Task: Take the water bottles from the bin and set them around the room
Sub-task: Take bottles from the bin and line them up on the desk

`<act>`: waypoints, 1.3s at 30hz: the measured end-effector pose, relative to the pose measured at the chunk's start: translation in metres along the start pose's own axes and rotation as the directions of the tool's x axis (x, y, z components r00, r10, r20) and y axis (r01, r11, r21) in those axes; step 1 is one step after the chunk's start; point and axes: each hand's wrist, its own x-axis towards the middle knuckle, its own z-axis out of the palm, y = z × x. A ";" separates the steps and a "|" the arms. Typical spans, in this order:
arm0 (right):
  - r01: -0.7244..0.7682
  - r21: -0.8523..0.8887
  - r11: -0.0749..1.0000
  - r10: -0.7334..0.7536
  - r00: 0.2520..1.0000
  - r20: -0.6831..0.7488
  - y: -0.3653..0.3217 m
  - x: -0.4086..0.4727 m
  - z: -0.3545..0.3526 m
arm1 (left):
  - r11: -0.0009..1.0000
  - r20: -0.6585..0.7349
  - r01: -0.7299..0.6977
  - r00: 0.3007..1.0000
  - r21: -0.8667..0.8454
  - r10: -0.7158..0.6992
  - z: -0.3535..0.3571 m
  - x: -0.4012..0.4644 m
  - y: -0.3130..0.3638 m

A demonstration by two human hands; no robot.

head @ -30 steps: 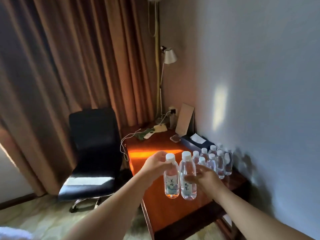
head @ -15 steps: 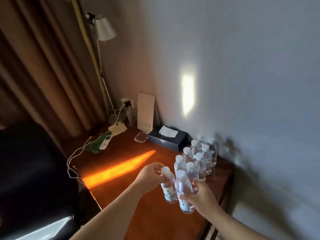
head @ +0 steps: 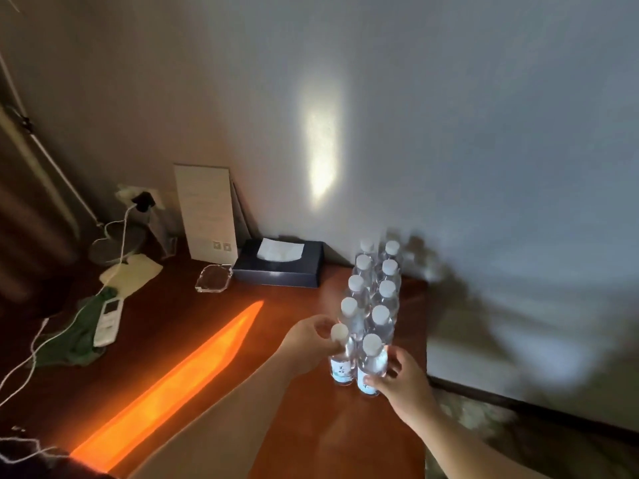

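the left hand (head: 306, 340) is gripping one bottle (head: 342, 361) near its cap, the right hand (head: 397, 378) is grasping another bottle (head: 370, 366) by its body. both are now standing on the desk (head: 193, 340), at the near end of the double row of bottles (head: 375, 285), no longer lifted.

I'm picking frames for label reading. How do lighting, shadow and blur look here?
Head view: the room is dim; an orange strip of sunlight crosses the brown wooden desk; a pale light patch sits on the wall; soft shadows spread right of the clear white-capped water bottles; edges are smeared and bowed by the wide lens, and the labels are unreadable.
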 end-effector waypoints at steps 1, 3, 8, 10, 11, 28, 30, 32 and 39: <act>-0.012 -0.004 1.000 0.012 1.000 -0.018 -0.001 -0.001 0.004 | 1.000 0.024 -0.020 1.000 0.013 0.020 -0.002 0.003 -0.002; -0.031 -0.016 0.999 0.030 0.998 -0.060 -0.002 -0.003 0.010 | 0.997 0.075 -0.066 0.995 0.051 0.062 -0.007 0.007 -0.005; -0.039 -0.003 0.999 0.037 0.981 -0.193 -0.001 -0.006 0.018 | 0.980 0.162 -0.174 0.974 0.095 0.157 -0.010 0.008 -0.003; -0.038 0.015 0.999 0.040 0.975 -0.218 -0.001 -0.008 0.020 | 0.981 0.148 -0.175 0.976 0.080 0.162 -0.008 0.005 -0.003; -0.038 0.021 0.999 0.042 0.974 -0.221 0.000 -0.009 0.021 | 0.983 0.138 -0.169 0.978 0.071 0.158 -0.007 0.004 -0.004; -0.113 0.101 0.988 0.138 0.945 -0.296 -0.028 -0.013 -0.033 | 0.942 -0.093 -0.307 0.950 -0.136 0.297 -0.039 0.021 0.079; -0.115 0.197 0.974 0.181 0.915 -0.360 -0.038 -0.013 -0.060 | 0.921 -0.102 -0.353 0.935 -0.162 0.340 -0.028 0.016 0.112; -0.096 0.293 0.951 0.217 0.884 -0.413 -0.049 -0.017 -0.093 | 0.902 -0.093 -0.380 0.925 -0.205 0.368 -0.009 0.011 0.147; 0.057 0.384 0.922 0.212 0.756 -0.620 -0.052 -0.077 -0.223 | 0.833 0.088 -0.416 0.875 -0.366 0.476 0.098 -0.030 0.260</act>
